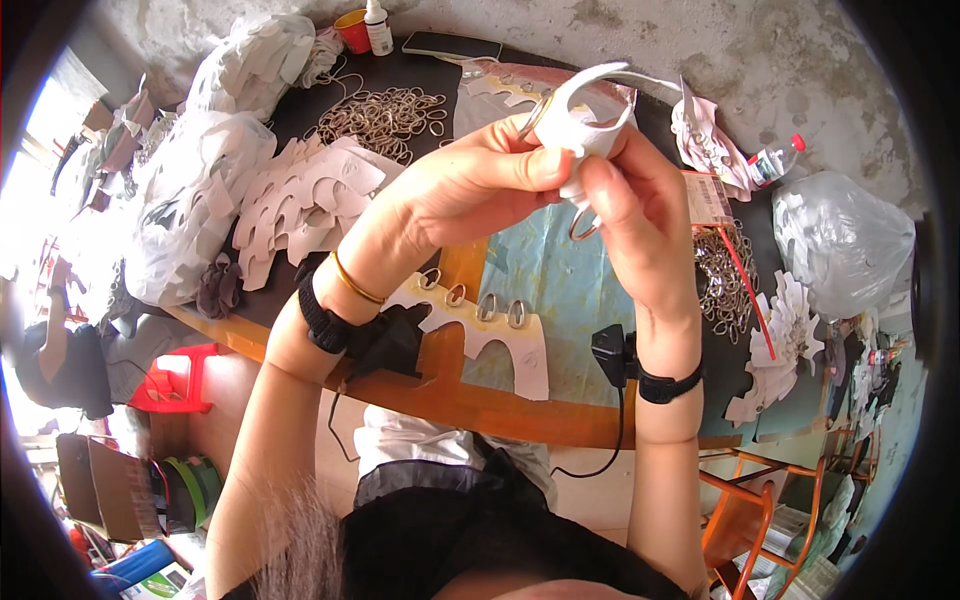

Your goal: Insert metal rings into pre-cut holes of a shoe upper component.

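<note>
High over the table, both my hands pinch one white, leather-like cut piece (588,128), which is curled into loops. My left hand (455,190) grips it between thumb and fingers, with a metal ring at its fingertips. My right hand (645,215) presses its thumb against the same piece, and another metal ring (583,224) hangs below the thumbs. The fingers partly hide how the piece is folded. Below, near the table's front edge, a white scalloped piece (530,350) lies flat with several metal rings standing along its upper edge.
Chained metal rings lie heaped at the back left (385,118) and right (725,290), the right heap beside a red stick (748,295). White cut pieces (305,195) and filled plastic bags (200,200) crowd the left. A clear bag (840,235) and bottle (775,163) stand right.
</note>
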### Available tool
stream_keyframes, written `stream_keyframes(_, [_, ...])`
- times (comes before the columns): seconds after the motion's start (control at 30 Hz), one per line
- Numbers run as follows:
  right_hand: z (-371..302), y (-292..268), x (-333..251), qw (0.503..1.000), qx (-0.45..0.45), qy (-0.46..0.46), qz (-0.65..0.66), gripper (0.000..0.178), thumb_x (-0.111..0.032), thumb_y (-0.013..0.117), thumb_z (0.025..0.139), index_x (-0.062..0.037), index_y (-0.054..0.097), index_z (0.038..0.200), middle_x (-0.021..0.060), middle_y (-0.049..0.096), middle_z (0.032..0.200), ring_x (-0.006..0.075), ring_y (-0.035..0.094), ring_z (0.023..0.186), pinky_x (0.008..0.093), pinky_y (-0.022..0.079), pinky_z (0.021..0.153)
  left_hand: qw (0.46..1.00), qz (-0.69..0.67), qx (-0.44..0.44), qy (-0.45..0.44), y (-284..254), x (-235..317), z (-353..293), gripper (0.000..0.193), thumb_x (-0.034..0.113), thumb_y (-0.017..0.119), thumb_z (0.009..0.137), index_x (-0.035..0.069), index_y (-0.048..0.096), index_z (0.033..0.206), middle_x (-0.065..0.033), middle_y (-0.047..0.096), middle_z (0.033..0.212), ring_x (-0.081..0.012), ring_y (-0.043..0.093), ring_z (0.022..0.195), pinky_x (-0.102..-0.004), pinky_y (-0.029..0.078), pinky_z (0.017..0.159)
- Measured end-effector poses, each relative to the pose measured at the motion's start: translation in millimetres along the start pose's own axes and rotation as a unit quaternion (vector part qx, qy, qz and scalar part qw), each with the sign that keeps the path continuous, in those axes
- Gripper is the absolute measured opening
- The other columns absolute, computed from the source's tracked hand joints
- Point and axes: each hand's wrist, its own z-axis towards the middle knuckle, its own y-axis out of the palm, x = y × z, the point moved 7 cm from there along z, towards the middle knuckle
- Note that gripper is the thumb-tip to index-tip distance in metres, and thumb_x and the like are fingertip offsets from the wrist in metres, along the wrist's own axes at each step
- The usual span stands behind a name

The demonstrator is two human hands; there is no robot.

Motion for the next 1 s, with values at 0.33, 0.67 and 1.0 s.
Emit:
stream_keyframes(0.33, [-3.1,-19.4,14.6,0.986,0.028,0.144,0.074,0.025,-0.026,0.06,0.087,-0.004,0.061,0.097,-0.0026,0.057,0.083,0.0034,0.048,0.071,0.0175,0.037,0.06,0.996,0.074,-0.048,0.013,-11.0,3.6,2.8,0.028,0.016,0.07,0.078,0.007,0.062,0.103,-0.0008,0.064,0.096,-0.0119,0.058,0.089,-0.0284,0.043,0.085])
stream_keyframes(0.67, [-2.5,-17.5,3.7,0.995,0.037,0.096,-0.005,0.025,-0.025,0.059,0.087,-0.0029,0.062,0.096,-0.001,0.06,0.084,0.0042,0.049,0.071,0.0192,0.038,0.06,0.999,0.003,-0.044,-0.011,2.5,-3.3,2.2,0.031,0.017,0.066,0.081,0.007,0.057,0.109,-0.0009,0.06,0.104,-0.0124,0.056,0.098,-0.0299,0.042,0.092])
stream_keyframes(1.0, [-3.8,-29.6,-6.0,0.993,0.065,0.087,-0.047,0.036,-0.038,0.055,0.088,-0.0035,0.061,0.097,-0.0009,0.059,0.083,0.0037,0.05,0.072,0.0181,0.039,0.063,0.996,0.059,0.066,-0.028,-3.4,0.1,-1.8,0.025,0.03,0.06,0.086,0.006,0.06,0.093,-0.0002,0.061,0.084,-0.0073,0.057,0.076,-0.0214,0.048,0.073])
